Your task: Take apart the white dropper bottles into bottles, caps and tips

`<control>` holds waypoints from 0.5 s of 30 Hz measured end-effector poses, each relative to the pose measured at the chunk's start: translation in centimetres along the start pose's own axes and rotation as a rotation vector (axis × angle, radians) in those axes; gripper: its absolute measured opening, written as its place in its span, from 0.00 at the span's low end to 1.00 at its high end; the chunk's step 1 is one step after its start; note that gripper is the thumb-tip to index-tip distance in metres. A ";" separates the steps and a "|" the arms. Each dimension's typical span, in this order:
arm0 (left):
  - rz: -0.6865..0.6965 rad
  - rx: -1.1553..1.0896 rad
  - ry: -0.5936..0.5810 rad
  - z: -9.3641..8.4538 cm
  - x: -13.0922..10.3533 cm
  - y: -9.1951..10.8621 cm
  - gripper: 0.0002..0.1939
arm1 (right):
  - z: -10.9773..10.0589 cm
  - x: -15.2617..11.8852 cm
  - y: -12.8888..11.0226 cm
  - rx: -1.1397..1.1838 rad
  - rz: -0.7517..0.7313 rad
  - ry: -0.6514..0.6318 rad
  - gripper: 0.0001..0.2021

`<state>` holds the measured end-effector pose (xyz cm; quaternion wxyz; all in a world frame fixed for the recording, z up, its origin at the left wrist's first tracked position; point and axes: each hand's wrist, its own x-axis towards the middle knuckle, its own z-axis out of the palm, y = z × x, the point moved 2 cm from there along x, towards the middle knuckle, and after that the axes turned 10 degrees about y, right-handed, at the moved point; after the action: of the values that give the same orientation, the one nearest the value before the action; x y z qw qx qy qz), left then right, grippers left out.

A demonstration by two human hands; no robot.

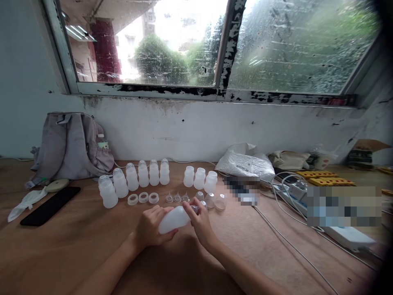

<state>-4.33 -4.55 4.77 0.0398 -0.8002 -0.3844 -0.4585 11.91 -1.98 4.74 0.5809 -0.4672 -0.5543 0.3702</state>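
My left hand (151,226) wraps round the body of a white, frosted baby bottle (173,220), which lies tilted with its top toward the right. The fingers of my right hand (201,223) are closed round the bottle's top end, and a clear piece shows between them. Just beyond my hands lie small clear nipples (177,198), white collar rings (143,198) and clear dome caps (220,202). A row of several capped bottles (143,174) stands upright at the back left. Farther right are three open bottles (199,178) with no caps.
A grey backpack (73,143) leans on the wall at left, with a black phone-like slab (50,205) before it. A silvery bag (245,163), white cables (284,243), a white power strip (348,237) and yellow trays (322,178) occupy the right side.
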 end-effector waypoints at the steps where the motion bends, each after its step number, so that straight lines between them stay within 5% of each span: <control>1: -0.078 -0.087 -0.028 0.1 0.1 0.4 0.21 | -0.1 -0.1 -0.2 0.000 -0.033 0.030 0.15; 5: -0.604 -0.588 -0.173 1.3 -0.1 1.7 0.19 | -0.7 0.0 -0.5 0.057 -0.009 0.043 0.18; 9: -1.216 -1.197 -0.386 3.9 -1.1 2.1 0.33 | -1.1 0.2 -0.9 0.040 -0.156 -0.035 0.15; 11: -1.338 -1.385 -0.383 4.5 -1.2 1.8 0.33 | -1.2 0.4 -1.0 0.060 -0.195 -0.091 0.10; 15: -1.262 -1.528 -0.150 3.5 -0.7 0.3 0.27 | -1.5 1.7 -0.7 0.084 -0.185 -0.038 0.15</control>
<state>-1.82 -3.70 2.31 -0.7623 -0.2867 -0.3425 -0.4684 13.52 -0.79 5.93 0.6210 -0.3821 -0.5900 0.3466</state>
